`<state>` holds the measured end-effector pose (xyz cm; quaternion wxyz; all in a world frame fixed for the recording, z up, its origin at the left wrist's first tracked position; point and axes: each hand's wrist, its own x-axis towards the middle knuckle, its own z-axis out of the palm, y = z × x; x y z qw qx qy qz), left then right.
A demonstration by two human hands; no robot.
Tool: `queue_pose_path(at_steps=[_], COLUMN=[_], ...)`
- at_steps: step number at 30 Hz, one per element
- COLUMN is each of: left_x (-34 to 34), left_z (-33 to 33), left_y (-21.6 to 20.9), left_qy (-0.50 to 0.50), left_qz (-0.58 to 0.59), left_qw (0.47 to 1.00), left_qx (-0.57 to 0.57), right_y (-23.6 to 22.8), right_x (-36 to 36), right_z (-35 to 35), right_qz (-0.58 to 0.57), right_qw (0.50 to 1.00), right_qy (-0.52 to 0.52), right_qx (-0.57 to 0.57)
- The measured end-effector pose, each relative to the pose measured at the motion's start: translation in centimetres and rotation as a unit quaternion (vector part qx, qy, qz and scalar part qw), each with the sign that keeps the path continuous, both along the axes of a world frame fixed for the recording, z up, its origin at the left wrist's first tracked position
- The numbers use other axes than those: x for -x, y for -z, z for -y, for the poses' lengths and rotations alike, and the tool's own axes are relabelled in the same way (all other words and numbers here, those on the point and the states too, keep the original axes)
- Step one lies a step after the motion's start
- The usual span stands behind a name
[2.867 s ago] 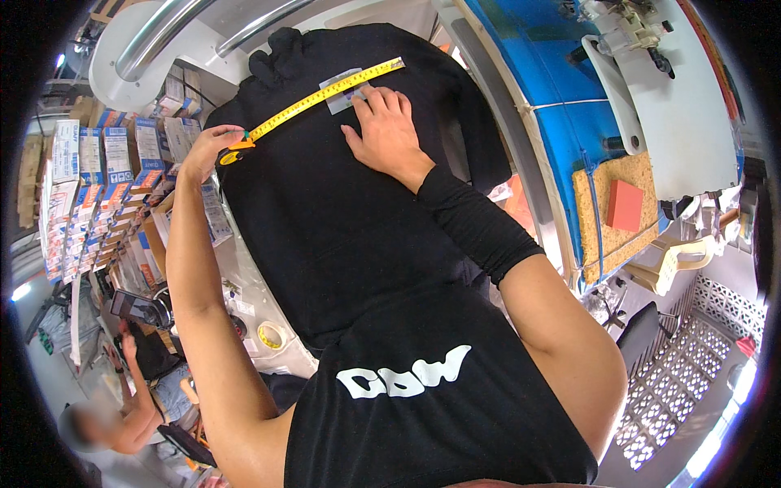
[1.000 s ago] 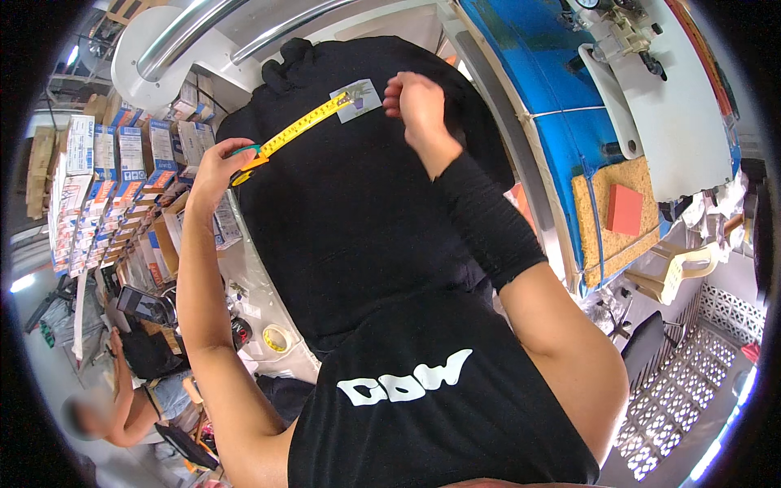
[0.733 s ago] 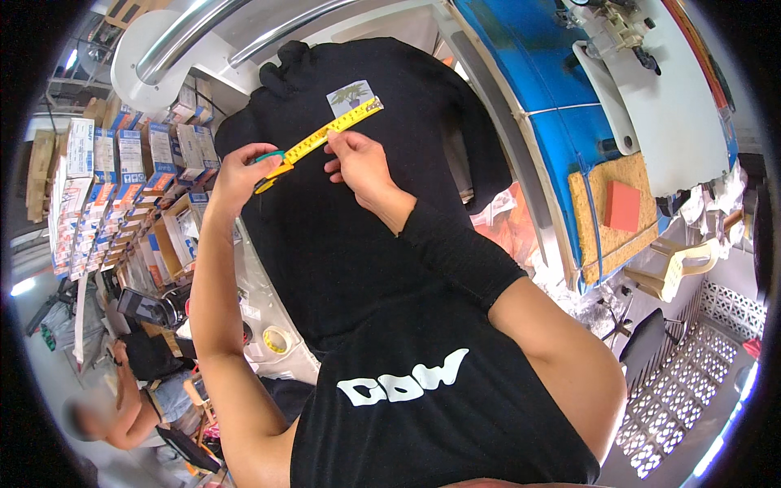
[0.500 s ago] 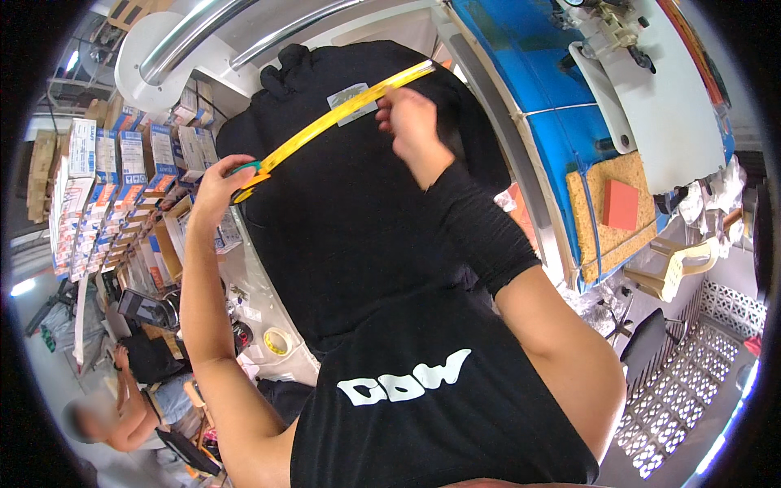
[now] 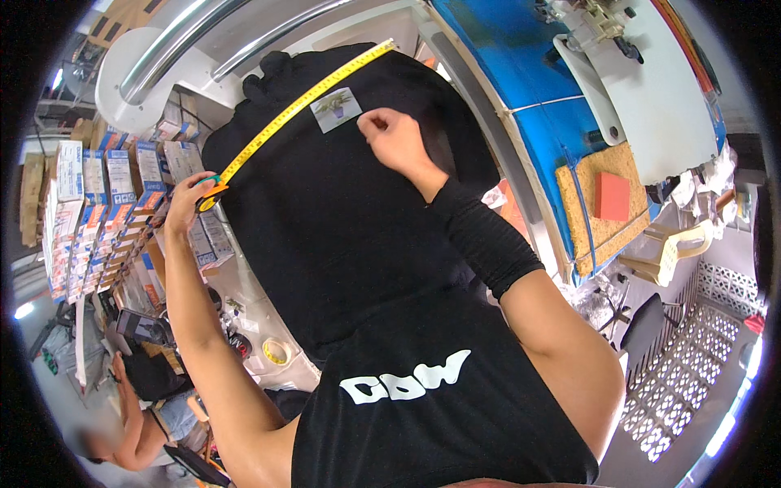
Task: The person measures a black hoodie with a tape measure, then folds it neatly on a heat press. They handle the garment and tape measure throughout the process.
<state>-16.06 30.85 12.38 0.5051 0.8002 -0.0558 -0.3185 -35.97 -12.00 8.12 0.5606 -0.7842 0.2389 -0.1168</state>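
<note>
A black garment (image 5: 350,220) lies spread in front of me, its cloth bunched at the far left corner. Toward its far end is a small rectangular picture of a green plant (image 5: 335,109). My left hand (image 5: 189,199) is closed round the case of a tape measure (image 5: 213,195) at the garment's left edge. From the case the yellow blade (image 5: 305,99) runs slantwise up to the far right, just beyond the picture. My right hand (image 5: 393,140), fingers curled in with nothing visible in them, is over the cloth just right of the picture, apart from the blade.
Boxes (image 5: 102,191) are stacked on the left. Metal tubes (image 5: 183,49) cross the far left. Along the right runs a blue-covered surface (image 5: 488,65) with a cork-like board (image 5: 582,228) and red block (image 5: 612,197). Another person (image 5: 134,415) is at lower left; a tape roll (image 5: 277,351) lies nearer.
My left hand has moved left and slightly down with the tape measure case. The blade has shifted up-left, uncovering the picture. My right hand has come off the blade, moving slightly left and nearer me.
</note>
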Motion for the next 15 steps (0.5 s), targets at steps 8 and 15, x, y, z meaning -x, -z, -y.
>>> queue_pose_path(at_steps=[8,15], left_x=[0.8,1.7], left_z=[0.1,2.9], left_y=[-1.3,-1.8], left_qy=[0.039,0.055], left_qz=[0.022,0.054], left_qw=[0.999,0.996], left_qx=[-0.016,-0.037], right_y=[-2.8,-2.6], right_x=[-3.9,-5.4], right_z=[2.4,-1.3], right_qz=[0.025,0.012], right_qw=[0.938,0.940], right_qy=[0.086,0.087], right_qx=[-0.336,-0.328])
